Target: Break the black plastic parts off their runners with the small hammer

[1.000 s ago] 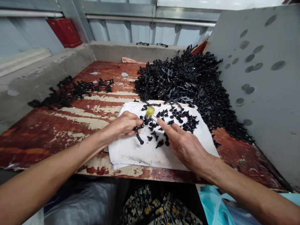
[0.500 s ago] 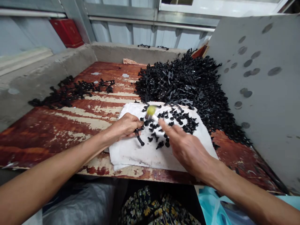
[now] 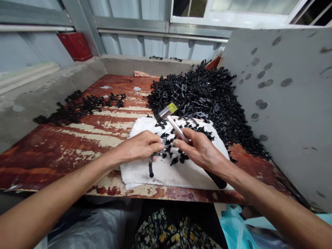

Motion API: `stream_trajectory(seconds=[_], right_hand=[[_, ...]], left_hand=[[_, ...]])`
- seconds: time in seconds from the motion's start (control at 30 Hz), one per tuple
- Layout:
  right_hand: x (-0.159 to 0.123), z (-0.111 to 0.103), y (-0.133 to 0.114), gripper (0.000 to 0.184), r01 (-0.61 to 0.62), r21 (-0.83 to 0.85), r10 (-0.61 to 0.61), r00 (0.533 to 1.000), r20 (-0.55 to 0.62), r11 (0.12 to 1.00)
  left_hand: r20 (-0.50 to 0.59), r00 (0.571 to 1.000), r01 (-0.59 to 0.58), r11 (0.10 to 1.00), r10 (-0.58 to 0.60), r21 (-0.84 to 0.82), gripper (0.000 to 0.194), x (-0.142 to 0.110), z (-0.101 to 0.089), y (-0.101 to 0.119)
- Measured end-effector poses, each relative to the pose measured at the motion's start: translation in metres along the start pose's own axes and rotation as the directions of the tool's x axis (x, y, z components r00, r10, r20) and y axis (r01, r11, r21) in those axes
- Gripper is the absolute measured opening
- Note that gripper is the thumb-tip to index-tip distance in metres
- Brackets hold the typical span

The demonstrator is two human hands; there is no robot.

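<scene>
My right hand [image 3: 201, 147] is closed around the handle of a mallet [image 3: 166, 112]. Its head, yellow at one face and dark at the other, is raised over the far part of a white cloth [image 3: 140, 173]. In my left hand [image 3: 144, 145] is a black plastic strip [image 3: 151, 167], pinched between the fingers, its near end curving down toward me. Most of the strip is hidden by the hand. Small black knob-shaped parts [image 3: 174, 160] lie scattered on the cloth between and beyond my hands.
A big heap of black plastic pieces [image 3: 197, 90] covers the back right of the worn red-brown tabletop [image 3: 88, 138]. A smaller pile of black strips [image 3: 77, 107] lies at left. A grey spotted panel [image 3: 285, 114] stands at right; a red box [image 3: 75, 46] sits on the back-left ledge.
The mallet, a blur low over the parts before, is now higher, with my right hand turned and shifted nearer to me. My left hand has moved slightly nearer, and the strip hangs lower.
</scene>
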State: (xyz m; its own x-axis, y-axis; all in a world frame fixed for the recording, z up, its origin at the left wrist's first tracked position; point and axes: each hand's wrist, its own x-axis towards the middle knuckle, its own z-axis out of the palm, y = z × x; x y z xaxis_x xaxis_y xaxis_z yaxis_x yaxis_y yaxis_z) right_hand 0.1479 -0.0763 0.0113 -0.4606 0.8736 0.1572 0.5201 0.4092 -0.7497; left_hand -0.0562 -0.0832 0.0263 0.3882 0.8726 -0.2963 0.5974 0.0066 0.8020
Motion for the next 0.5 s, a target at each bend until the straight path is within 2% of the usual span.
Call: stream_trajectory(seconds=[0.1,0.17,0.2,0.27,0.33,0.37,0.4,0.43,0.5], right_hand=[[0.007,0.008,-0.005,0.019,-0.151,0.249,0.108,0.979,0.175,0.957],[0.007,0.014,-0.009,0.017,-0.240,0.347,0.162,0.957,0.239,0.907],[0.006,0.016,-0.010,0.016,-0.284,0.395,0.198,0.949,0.244,0.874],[0.005,0.019,-0.013,0.014,-0.356,0.507,0.283,0.934,0.217,0.785],[0.005,0.020,-0.015,0.013,-0.368,0.593,0.344,0.925,0.159,0.716],[0.005,0.021,-0.016,0.013,-0.355,0.614,0.357,0.926,0.126,0.704],[0.006,0.023,-0.017,0.014,-0.342,0.624,0.360,0.927,0.103,0.703],[0.007,0.024,-0.017,0.014,-0.334,0.625,0.358,0.929,0.092,0.705],[0.009,0.029,-0.017,0.014,-0.323,0.624,0.348,0.933,0.086,0.712]], left_hand=[[0.110,0.979,-0.183,0.978,0.172,0.103,0.025,-0.007,0.006,0.003],[0.093,0.975,-0.213,0.970,0.203,0.117,0.025,-0.012,0.009,-0.001],[0.026,0.980,-0.197,0.976,0.195,0.098,0.023,-0.015,0.010,-0.004],[-0.221,0.966,-0.140,0.990,0.133,-0.014,0.020,-0.020,0.012,-0.011],[-0.452,0.891,-0.089,0.965,-0.033,-0.248,0.038,-0.026,0.014,-0.017],[-0.486,0.862,-0.071,0.917,-0.141,-0.391,0.048,-0.028,0.016,-0.019],[-0.453,0.860,-0.046,0.848,-0.235,-0.528,0.053,-0.029,0.018,-0.020],[-0.376,0.877,-0.012,0.768,-0.299,-0.640,0.054,-0.029,0.020,-0.020],[-0.225,0.920,0.046,0.660,-0.320,-0.750,0.049,-0.026,0.024,-0.018]])
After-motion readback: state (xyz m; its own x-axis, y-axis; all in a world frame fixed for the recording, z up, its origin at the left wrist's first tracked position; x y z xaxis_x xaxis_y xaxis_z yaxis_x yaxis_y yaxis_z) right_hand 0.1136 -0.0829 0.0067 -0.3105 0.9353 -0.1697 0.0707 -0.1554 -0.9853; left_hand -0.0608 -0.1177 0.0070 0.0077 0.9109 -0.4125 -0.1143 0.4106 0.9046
